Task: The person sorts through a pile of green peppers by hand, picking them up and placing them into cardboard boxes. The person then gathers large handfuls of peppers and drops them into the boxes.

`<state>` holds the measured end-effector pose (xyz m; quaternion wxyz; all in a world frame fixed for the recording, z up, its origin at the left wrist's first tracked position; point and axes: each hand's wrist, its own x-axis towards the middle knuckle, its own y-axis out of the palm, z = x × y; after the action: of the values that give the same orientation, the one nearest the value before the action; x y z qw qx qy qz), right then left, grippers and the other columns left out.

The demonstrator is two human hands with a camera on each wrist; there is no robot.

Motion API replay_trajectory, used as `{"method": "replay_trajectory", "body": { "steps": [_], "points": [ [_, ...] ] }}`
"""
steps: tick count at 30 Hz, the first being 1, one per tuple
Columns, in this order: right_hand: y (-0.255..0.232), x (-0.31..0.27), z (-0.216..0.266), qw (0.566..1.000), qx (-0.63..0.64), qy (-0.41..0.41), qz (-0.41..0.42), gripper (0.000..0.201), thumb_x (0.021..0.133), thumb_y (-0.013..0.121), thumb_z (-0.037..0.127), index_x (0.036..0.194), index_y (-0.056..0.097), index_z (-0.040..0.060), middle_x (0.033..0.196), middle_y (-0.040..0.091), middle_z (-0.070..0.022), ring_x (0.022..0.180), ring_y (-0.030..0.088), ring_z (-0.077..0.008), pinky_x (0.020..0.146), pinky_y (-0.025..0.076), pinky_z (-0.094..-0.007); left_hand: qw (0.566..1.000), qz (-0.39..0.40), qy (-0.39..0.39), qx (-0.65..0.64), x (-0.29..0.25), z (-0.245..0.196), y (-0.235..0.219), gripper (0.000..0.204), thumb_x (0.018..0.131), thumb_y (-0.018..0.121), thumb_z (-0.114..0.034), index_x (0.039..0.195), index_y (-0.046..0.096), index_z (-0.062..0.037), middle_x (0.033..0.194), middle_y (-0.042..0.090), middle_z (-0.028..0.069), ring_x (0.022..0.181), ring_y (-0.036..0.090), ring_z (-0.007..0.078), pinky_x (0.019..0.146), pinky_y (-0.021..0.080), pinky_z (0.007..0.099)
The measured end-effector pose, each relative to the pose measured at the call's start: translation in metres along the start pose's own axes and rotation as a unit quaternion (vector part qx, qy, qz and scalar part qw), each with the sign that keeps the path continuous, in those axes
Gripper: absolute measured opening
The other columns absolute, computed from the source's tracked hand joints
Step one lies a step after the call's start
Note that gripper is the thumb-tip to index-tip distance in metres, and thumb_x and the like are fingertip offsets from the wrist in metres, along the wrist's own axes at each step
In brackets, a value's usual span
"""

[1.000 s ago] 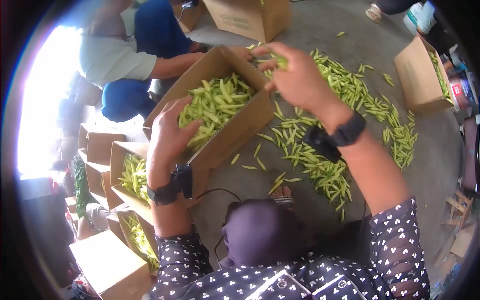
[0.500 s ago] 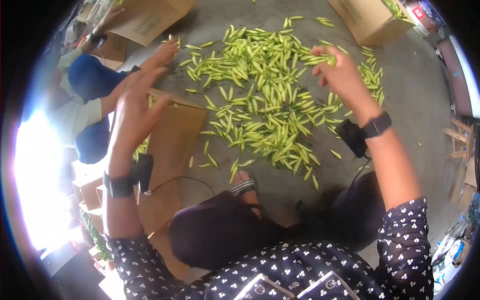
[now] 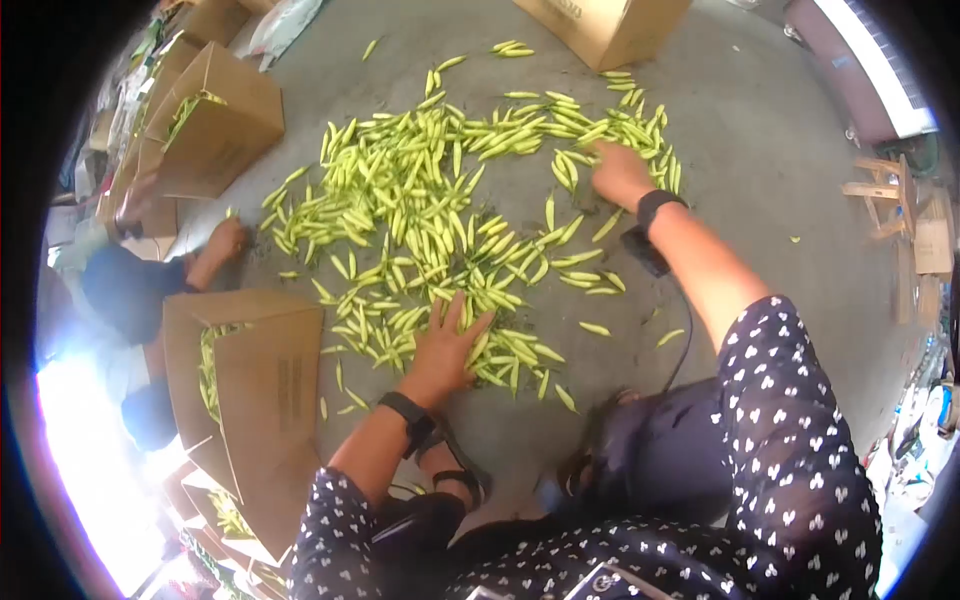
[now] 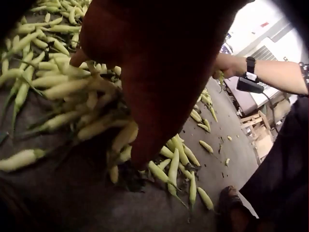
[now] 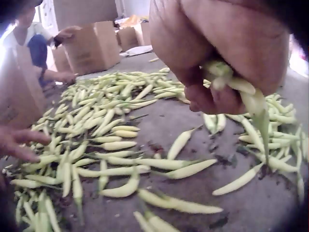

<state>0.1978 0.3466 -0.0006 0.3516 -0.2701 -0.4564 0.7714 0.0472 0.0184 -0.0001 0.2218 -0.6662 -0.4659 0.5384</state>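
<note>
A wide pile of pale green chilli peppers (image 3: 420, 200) lies on the grey concrete floor (image 3: 760, 140). My left hand (image 3: 450, 335) rests on the near edge of the pile with its fingers spread flat. In the left wrist view the left hand (image 4: 159, 72) presses down onto peppers (image 4: 72, 87). My right hand (image 3: 612, 170) reaches to the far right side of the pile. In the right wrist view the right hand (image 5: 217, 92) has its fingers curled round a small bunch of peppers (image 5: 246, 94), just above the floor.
An open cardboard box (image 3: 265, 390) holding peppers stands at my left. Another box (image 3: 215, 120) sits at the upper left and one more box (image 3: 600, 25) at the top. Another person's hand (image 3: 225, 240) touches the pile's left edge. A wooden stool (image 3: 880, 195) stands at the right.
My left hand left the box and came down flat onto the pile. My right hand dropped to the far right peppers and closed on a bunch. The view swung toward the floor.
</note>
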Motion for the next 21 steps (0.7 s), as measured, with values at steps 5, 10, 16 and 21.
{"method": "replay_trajectory", "body": {
  "steps": [5, 10, 16, 21],
  "points": [
    [-0.024, 0.024, -0.104, 0.973, 0.065, 0.21, -0.07, 0.046, 0.077, 0.051, 0.011, 0.123, 0.055, 0.0162, 0.104, 0.063, -0.0172, 0.099, 0.06, -0.0329, 0.085, 0.046, -0.0409, 0.995, -0.012, -0.08, -0.051, -0.008, 0.017, 0.009, 0.099, 0.056, 0.083, -0.02, 0.14, 0.032, -0.0337, 0.152, 0.008, 0.0132, 0.135, 0.017, 0.043, 0.094, 0.033, 0.0678],
    [0.008, 0.032, -0.147, 0.942, -0.045, 0.301, -0.14, 0.05, 0.078, 0.052, 0.014, 0.127, 0.051, 0.0171, 0.112, 0.06, -0.0178, 0.104, 0.057, -0.0337, 0.087, 0.045, -0.0413, 0.988, 0.075, -0.132, -0.017, 0.007, 0.002, -0.002, 0.107, 0.052, 0.086, -0.027, 0.141, 0.029, -0.0325, 0.152, 0.0, 0.0158, 0.136, 0.009, 0.046, 0.095, 0.03, 0.0694],
    [0.053, 0.049, -0.053, 0.989, 0.147, -0.017, 0.001, 0.05, 0.072, 0.051, 0.006, 0.12, 0.057, 0.0167, 0.117, 0.057, -0.0179, 0.11, 0.053, -0.0335, 0.092, 0.042, -0.0397, 0.988, 0.097, -0.12, -0.016, 0.02, -0.003, 0.001, 0.111, 0.048, 0.088, -0.03, 0.142, 0.027, -0.0305, 0.15, -0.008, 0.0216, 0.132, 0.002, 0.0568, 0.092, 0.028, 0.0728],
    [0.035, 0.099, -0.077, 0.975, 0.152, -0.011, -0.162, 0.047, 0.07, 0.049, -0.002, 0.113, 0.06, 0.0147, 0.099, 0.063, -0.0193, 0.092, 0.061, -0.0347, 0.08, 0.048, -0.0396, 0.983, 0.135, -0.121, -0.012, 0.025, 0.0, 0.0, 0.114, 0.049, 0.087, -0.032, 0.143, 0.024, -0.0298, 0.149, -0.01, 0.0238, 0.131, -0.002, 0.0589, 0.088, 0.028, 0.0752]
  ]
}}
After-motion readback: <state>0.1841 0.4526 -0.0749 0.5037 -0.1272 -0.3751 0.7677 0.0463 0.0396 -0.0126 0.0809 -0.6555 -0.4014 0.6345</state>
